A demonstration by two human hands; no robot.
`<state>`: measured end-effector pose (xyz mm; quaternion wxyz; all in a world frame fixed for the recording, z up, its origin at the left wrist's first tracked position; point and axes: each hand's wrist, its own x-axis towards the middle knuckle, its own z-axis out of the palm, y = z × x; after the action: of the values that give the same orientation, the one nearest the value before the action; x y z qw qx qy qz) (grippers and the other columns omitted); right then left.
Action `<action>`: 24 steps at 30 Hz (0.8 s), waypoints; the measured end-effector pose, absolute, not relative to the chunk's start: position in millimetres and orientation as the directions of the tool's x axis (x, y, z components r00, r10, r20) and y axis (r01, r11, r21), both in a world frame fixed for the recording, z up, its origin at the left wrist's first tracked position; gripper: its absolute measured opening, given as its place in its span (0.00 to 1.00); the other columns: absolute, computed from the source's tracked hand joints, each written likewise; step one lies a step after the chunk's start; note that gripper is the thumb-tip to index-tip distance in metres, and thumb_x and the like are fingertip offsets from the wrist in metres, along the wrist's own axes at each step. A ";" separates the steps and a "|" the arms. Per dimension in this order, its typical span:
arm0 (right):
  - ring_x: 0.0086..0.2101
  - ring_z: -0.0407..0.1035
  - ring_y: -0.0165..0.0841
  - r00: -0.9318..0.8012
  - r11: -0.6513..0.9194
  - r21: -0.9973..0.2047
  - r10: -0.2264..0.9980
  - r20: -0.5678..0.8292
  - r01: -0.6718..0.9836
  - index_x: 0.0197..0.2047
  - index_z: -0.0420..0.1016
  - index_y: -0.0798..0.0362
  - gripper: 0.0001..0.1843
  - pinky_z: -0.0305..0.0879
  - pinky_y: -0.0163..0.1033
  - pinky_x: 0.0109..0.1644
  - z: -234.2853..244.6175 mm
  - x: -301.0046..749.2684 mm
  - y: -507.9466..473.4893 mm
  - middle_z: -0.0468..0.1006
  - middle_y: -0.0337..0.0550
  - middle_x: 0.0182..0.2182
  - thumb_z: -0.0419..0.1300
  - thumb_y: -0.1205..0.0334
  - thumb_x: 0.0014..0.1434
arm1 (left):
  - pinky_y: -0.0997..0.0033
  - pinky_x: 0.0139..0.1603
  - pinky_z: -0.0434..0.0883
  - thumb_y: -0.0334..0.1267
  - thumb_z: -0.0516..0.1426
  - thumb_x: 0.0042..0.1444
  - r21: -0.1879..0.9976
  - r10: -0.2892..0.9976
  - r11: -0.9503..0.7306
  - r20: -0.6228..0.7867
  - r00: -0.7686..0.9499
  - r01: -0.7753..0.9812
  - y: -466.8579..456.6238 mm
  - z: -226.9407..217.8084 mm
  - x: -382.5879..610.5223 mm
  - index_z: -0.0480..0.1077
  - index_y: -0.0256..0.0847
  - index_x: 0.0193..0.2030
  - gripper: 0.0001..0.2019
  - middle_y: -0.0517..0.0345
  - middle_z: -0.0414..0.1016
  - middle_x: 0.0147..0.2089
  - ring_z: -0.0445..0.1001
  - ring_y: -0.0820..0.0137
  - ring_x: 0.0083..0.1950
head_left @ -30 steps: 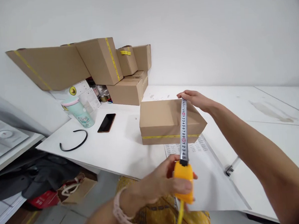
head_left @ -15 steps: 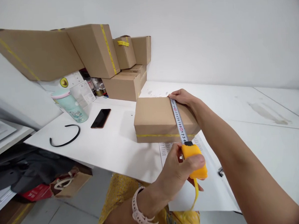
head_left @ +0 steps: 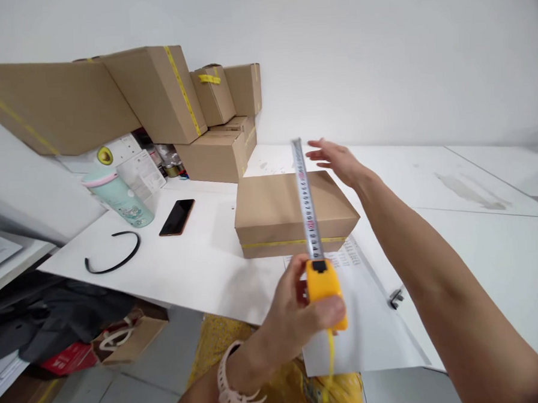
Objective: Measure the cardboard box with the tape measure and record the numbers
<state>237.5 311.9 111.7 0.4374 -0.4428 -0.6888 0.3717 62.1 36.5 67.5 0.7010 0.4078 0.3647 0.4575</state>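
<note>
My left hand grips a yellow tape measure, its thumb over the case. From the case the metal blade runs out, pointing away from me above a brown cardboard box with yellow tape along its front. The blade's far end rises past the box's back edge, free of any hold. Just right of that end is my right hand, fingers stretched and apart, holding nothing. A printed paper sheet lies partly beneath the box.
Stacked cardboard boxes stand at the back left against the wall. On the white table are a mint tumbler, a phone and a black curved band. A small dark clip-like item lies at right.
My right hand has let go of the blade's end and lifted off the box. The tape measure has shifted left, and its blade now stands raised over the box.
</note>
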 end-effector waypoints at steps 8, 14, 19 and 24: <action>0.33 0.75 0.41 -0.146 0.227 -0.824 0.973 0.176 0.518 0.62 0.76 0.47 0.42 0.74 0.47 0.42 72.8 306.7 219.4 0.80 0.47 0.32 0.43 0.25 0.64 | 0.65 0.41 0.77 0.49 0.69 0.51 1.000 0.980 -0.019 0.016 -0.196 -0.013 38.3 24.7 -30.0 0.60 0.44 0.61 0.35 0.56 0.71 0.46 0.76 0.66 0.42; 0.45 0.75 0.45 -0.195 0.263 -0.808 0.963 0.186 0.527 0.65 0.73 0.43 0.38 0.75 0.46 0.46 78.7 287.9 192.4 0.80 0.50 0.53 0.60 0.30 0.59 | 0.70 0.26 0.76 0.53 0.69 0.46 0.988 0.990 -0.087 0.071 -0.123 -0.129 79.1 41.1 -48.8 0.64 0.43 0.52 0.31 0.58 0.72 0.45 0.80 0.66 0.33; 0.43 0.74 0.46 -0.070 0.273 -0.761 0.955 0.289 0.588 0.46 0.82 0.48 0.29 0.72 0.51 0.44 108.6 273.9 230.4 0.80 0.51 0.43 0.62 0.32 0.58 | 0.70 0.23 0.76 0.50 0.68 0.48 0.969 0.973 -0.215 0.201 -0.117 -0.122 116.0 79.5 -60.9 0.66 0.41 0.51 0.28 0.55 0.72 0.47 0.78 0.70 0.30; 0.55 0.68 0.50 -0.144 0.513 -0.514 0.790 0.596 0.687 0.37 0.79 0.48 0.18 0.66 0.56 0.57 110.6 257.1 262.0 0.78 0.53 0.51 0.55 0.45 0.66 | 0.72 0.26 0.76 0.48 0.70 0.47 0.960 0.954 -0.274 0.264 -0.141 -0.062 114.0 86.8 -46.2 0.66 0.43 0.52 0.28 0.55 0.73 0.49 0.75 0.72 0.32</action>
<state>257.1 262.0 110.6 0.4338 -0.4897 -0.7540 0.0590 -46.2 114.0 86.8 0.4131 0.5089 0.4383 0.6150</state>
